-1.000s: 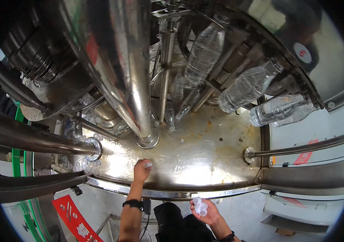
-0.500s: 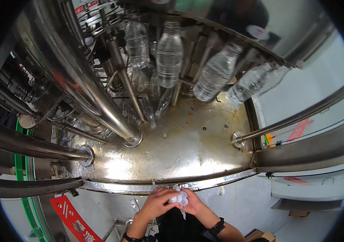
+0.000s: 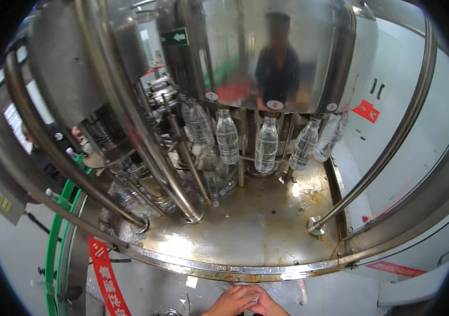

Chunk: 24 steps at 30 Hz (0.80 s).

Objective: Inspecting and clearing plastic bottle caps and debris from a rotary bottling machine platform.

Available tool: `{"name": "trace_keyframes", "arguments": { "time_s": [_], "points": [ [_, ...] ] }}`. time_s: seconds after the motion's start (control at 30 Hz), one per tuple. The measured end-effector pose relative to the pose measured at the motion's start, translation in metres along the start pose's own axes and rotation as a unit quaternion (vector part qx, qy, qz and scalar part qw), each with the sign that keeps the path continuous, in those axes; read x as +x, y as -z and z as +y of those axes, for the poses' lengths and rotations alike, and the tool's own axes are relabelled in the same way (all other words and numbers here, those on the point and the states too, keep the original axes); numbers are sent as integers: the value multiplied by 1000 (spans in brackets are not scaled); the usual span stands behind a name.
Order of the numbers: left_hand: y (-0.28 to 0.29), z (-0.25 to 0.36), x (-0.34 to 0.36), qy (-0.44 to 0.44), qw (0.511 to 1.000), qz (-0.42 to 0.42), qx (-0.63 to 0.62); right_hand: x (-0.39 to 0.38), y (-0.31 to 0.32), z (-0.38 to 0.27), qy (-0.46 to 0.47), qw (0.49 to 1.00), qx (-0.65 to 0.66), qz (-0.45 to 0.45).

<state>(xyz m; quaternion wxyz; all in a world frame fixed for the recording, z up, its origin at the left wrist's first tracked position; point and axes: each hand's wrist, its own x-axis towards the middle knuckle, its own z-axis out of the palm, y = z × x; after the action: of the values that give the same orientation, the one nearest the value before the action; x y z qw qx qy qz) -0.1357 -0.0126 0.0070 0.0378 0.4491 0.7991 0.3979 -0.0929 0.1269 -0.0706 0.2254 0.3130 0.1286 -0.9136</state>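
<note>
At the bottom centre, my left hand (image 3: 235, 299) lies over my right hand (image 3: 261, 302), the fingers of both curled together just outside the metal lip (image 3: 256, 274) of the machine's base tray. Whatever they hold is covered by the fingers. Above the tray (image 3: 250, 237), clear plastic bottles hang by their necks under a steel rotary housing (image 3: 308, 58), among them a middle bottle (image 3: 266, 147) and a left one (image 3: 227, 139). Small pale pieces, likely caps (image 3: 136, 239), lie at the tray's left part, and crumpled clear bottles (image 3: 211, 189) lie among the posts.
Steel guard rails (image 3: 377, 163) and slanting posts (image 3: 150, 163) frame the opening. A green conveyor rail (image 3: 56, 242) runs at the left, beside a red printed strip (image 3: 108, 279). A person in dark clothing (image 3: 42, 158) is partly visible at far left. White panels (image 3: 408, 73) stand at right.
The view has tilted up, bringing the housing into sight. My left hand left the tray to join my right over white caps, which are now hidden; both hands now sit lower in the picture.
</note>
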Motion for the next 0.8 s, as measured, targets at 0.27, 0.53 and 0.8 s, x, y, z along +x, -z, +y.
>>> {"name": "trace_keyframes", "arguments": {
  "time_s": [0.27,0.53,0.8],
  "points": [
    [-46,43,-21,-4,1000,7,-14,-39,2,-8,9,1000,-21,17],
    [-32,48,-13,-87,995,37,-43,-44,-40,9,18,997,-38,66],
    [-2,31,-14,-102,990,79,-50,-40,-62,17,41,989,-35,135]
  ]
}}
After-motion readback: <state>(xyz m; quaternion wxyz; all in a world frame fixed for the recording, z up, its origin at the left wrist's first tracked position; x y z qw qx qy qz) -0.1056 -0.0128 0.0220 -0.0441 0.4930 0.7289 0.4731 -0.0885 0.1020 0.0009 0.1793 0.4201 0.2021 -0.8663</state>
